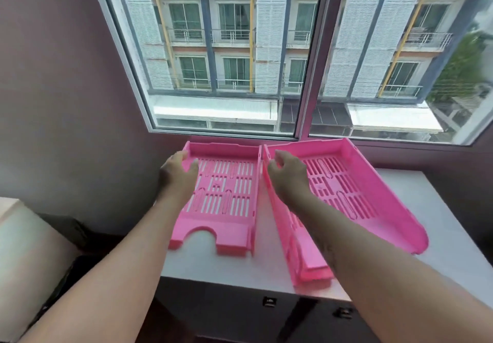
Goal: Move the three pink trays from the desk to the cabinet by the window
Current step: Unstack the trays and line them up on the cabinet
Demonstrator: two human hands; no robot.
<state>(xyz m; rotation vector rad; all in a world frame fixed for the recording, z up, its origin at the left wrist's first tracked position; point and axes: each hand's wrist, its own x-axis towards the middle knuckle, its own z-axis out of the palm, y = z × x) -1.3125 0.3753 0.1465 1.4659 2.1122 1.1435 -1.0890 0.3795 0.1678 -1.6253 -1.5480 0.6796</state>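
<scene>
A white-topped cabinet point(432, 209) stands under a wide sliding window point(306, 57) that faces a shuttered apartment block, and on it lie pink slotted letter trays: the left tray point(226, 182) sits flat, while the right one point(354, 182) looks deeper, perhaps two nested, though I cannot tell. The left hand point(177, 173) hovers open-fingered by the left tray's outer wall and the right hand point(289, 174) loosely curled over the right tray's near wall, neither clearly gripping. I judge the move nearly done, with only squaring left; nothing obstructs.

left hand point(178, 171): arm extended, fingers loosely spread | right hand point(289, 174): arm extended, fingers curled, empty
</scene>
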